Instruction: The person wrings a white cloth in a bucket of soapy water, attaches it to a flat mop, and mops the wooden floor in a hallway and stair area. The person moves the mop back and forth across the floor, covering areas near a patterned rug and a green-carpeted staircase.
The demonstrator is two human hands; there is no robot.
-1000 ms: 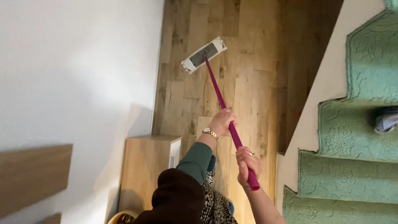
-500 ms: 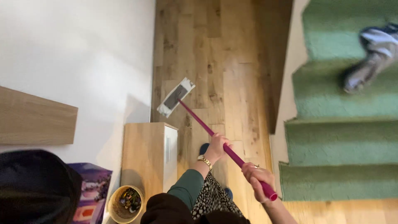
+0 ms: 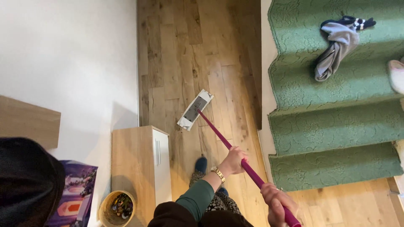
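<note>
I hold a flat mop with a magenta handle (image 3: 219,134) in both hands. My left hand (image 3: 233,160), with a gold watch on the wrist, grips the handle partway down. My right hand (image 3: 275,202) grips it near the top end, at the bottom of the view. The white and grey mop head (image 3: 195,109) lies flat on the wooden floor (image 3: 185,50), just ahead of a low cabinet. My foot in a dark sock (image 3: 200,164) stands on the floor below the mop head.
A white wall (image 3: 67,54) runs along the left. A low wooden cabinet (image 3: 139,168) stands against it, with a small basket of bits (image 3: 117,208) and a purple box (image 3: 75,193) beside it. Green carpeted stairs (image 3: 336,122) rise on the right, with grey clothing (image 3: 336,46) on one step.
The mop head has been pulled back toward me along the floor and then shifted slightly right. The view has swung, showing more of the stairs and the clothing on them.
</note>
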